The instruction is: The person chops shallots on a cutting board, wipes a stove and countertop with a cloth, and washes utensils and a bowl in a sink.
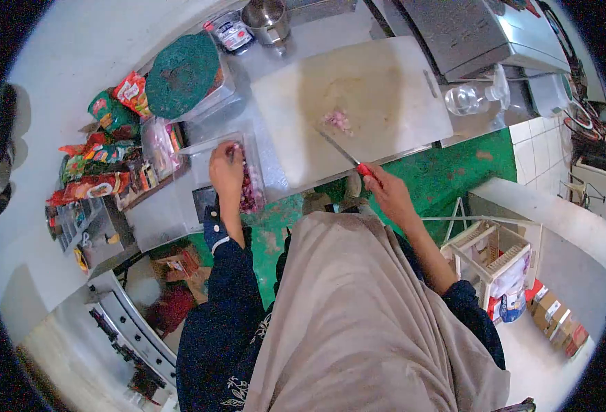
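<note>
- In the head view, the left hand (226, 170) reaches into a clear plastic container (256, 147) that stands on the counter (286, 58), just left of the cutting board (378, 89).
- The container holds small reddish-purple chopped pieces (251, 194); the fingers of the left hand are among them, but I cannot tell if this grip is clenched on any pieces or released.
- The right hand (389, 193) has its grip clenched around the red handle of a knife (348, 158). The handle is at the near edge of the cutting board, and the blade points up and to the left, lying low over the board.
- A small heap of pinkish chopped bits (337, 121) lies near the middle of the cutting board, just beyond the knife tip.
- Left of the container there is a second clear box with a round green lid (181, 75), and further left many colourful snack packets (100, 154).
- A metal pot (267, 19) stands at the far edge of the counter, and a clear bottle (469, 97) lies to the right of the board.
- Below the counter, the floor is green (454, 172).
</note>
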Motion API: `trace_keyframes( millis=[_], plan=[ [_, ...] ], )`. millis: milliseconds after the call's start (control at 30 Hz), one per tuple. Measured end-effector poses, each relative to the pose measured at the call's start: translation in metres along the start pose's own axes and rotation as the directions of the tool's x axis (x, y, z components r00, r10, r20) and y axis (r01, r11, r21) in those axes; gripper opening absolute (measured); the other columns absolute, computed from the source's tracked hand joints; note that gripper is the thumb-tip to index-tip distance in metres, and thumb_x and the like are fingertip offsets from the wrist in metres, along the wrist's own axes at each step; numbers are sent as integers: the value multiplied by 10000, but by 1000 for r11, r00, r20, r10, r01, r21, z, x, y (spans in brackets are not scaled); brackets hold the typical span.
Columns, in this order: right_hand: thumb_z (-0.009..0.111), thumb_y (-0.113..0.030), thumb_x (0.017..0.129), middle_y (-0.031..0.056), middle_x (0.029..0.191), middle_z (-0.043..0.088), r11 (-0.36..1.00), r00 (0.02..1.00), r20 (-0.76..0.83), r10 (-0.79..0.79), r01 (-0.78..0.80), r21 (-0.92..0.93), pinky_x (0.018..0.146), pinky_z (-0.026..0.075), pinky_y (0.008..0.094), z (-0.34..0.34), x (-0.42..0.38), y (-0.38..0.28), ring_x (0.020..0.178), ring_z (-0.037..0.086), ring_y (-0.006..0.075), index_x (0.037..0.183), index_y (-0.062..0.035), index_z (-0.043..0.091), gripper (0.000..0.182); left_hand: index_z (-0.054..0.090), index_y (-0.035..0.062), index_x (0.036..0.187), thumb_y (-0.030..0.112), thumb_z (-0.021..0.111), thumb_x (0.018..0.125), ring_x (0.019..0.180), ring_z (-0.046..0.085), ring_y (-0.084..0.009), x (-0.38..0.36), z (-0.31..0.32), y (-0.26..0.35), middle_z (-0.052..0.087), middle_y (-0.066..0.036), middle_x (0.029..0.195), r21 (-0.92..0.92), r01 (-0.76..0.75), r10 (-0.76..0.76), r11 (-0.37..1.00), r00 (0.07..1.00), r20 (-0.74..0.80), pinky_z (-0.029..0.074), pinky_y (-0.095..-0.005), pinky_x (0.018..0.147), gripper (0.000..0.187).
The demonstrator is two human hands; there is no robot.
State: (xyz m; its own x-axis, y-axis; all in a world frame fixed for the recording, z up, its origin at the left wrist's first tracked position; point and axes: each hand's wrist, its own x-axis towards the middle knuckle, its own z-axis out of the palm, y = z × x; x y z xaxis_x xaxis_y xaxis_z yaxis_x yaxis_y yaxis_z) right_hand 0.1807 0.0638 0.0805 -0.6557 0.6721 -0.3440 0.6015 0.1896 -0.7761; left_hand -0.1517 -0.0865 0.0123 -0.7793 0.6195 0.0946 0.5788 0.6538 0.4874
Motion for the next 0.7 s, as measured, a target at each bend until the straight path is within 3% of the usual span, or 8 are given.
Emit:
trace_keyframes(
  millis=[67,100,200,333,400,500,600,700],
  plan=[
    [500,-259,941,179,1060,639,993,995,-27,-97,94,-76,820,483,369,12,-1,21,957,617,344,1212,-51,552,345,638,36,988,218,646,826,897,605,-328,-6,-11,6,635,-164,947,-86,16,-26,996,993,-117,482,-385,762,243],
    [495,-260,942,184,1064,637,984,989,-36,-144,140,-113,820,484,376,17,-2,29,967,612,354,1209,-51,553,343,635,27,964,187,648,836,868,619,-257,-10,-29,35,647,-129,940,-111,104,-121,988,980,-156,490,-346,731,205],
    [487,-283,940,181,1046,641,993,994,-79,-72,64,-103,781,499,428,14,2,34,934,618,363,1179,-81,569,324,632,37,948,150,649,843,844,615,-191,-22,-46,74,646,-91,934,-432,89,-182,897,967,-178,495,-315,702,155],
    [483,-303,942,186,1025,645,998,990,-137,-36,29,-56,766,499,441,15,4,29,921,617,372,1177,-88,566,329,619,44,965,132,670,837,833,598,-176,-45,-30,130,632,-80,928,-544,72,-93,836,996,-11,485,-309,769,163],
    [480,-304,944,191,1015,646,995,996,-89,-20,11,-104,758,500,440,13,3,23,915,618,375,1174,-89,565,326,594,25,991,65,662,815,771,602,-178,-51,-9,149,596,-87,913,-537,38,11,843,996,87,498,-294,687,193],
    [485,-289,944,194,996,649,995,991,-130,36,-48,-88,757,498,441,17,1,28,902,624,372,1167,-85,563,312,604,20,987,61,672,803,782,601,-201,-53,39,145,563,-106,919,-515,-37,119,857,985,127,497,-296,676,200],
    [494,-262,940,204,1054,631,990,989,-74,131,-126,71,771,493,445,10,-4,15,937,613,376,1197,-84,534,315,626,24,992,48,667,804,799,591,-208,-54,67,140,539,-113,921,-488,-10,96,873,983,153,501,-296,679,194],
    [496,-231,937,224,1123,596,991,990,-65,124,-121,53,780,490,445,23,-7,22,985,592,392,1269,-102,473,357,647,33,997,30,662,802,817,586,-205,-59,74,135,536,-120,924,-431,-109,146,896,988,52,497,-293,691,195]
  ],
)
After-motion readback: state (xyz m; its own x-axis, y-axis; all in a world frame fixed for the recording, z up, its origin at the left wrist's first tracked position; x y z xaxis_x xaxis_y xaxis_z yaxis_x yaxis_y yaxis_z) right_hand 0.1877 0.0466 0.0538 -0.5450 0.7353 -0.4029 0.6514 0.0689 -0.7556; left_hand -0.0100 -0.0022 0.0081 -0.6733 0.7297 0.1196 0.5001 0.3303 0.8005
